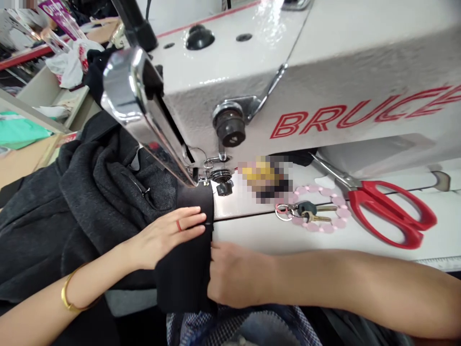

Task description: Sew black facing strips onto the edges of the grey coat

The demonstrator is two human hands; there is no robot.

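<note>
A dark grey garment lies bunched left of a white sewing machine marked BRUCE. Its black band runs under the needle area and down over the table's front edge. My left hand rests flat on the band with fingers stretched out, just in front of the presser foot area. Along the band's right edge, my right hand is closed with the edge of the cloth at its curled fingers. The needle itself is hidden behind the machine's metal parts.
Red-handled scissors lie on the machine bed at the right. Beside them are keys on a pink beaded ring. A ruler strip runs along the front edge. White plastic bags sit at the back left.
</note>
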